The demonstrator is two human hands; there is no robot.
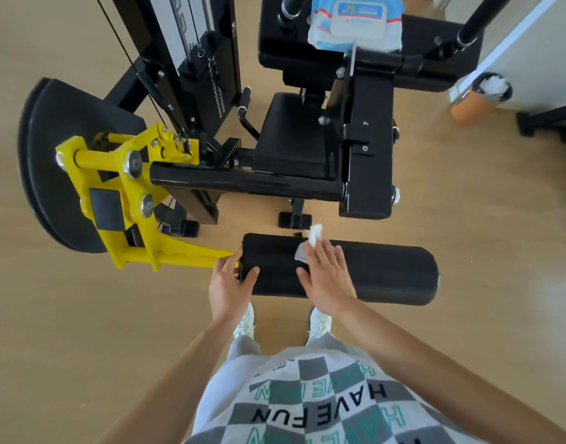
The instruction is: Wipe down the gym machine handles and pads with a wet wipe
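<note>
- Black padding, cushioned by its look, covers the roller pad (371,270) in the head view (the only view supplied). It lies crosswise just in front of the person's shoes and is carried at its left end on a yellow lever arm (140,219).
- Left hand (230,280): thumb and fingers are curled round the left end of the roller pad, right beside the yellow lever arm. Judged purpose: steadying the pad against turning.
- Right hand (326,277): laid flat, fingers straight and slightly spread, pressing down on the top of the pad near the left hand and left of the pad's middle.
- Wet wipe (307,248): white and crumpled, trapped between the right hand and the pad. 1 bunched corner stands clear beyond the fingertips on the far side; the rest is hidden under the hand.
- Handling, as a judgement: the wipe is light, limp and damp, and likely to bunch or slip out unless kept under a flat palm, so no pinch is needed. The pad looks firm under a smooth skin that may turn slick when wet. It probably rotates, so a hold at its end is sound.
- Coverage, as a judgement: the right stretch of the pad lies well apart from the wipe and remains to be done.
- Elsewhere: a pack of wipes (355,20) rests on the machine's far upper pad, with the seat pad (291,136) nearer.
</note>
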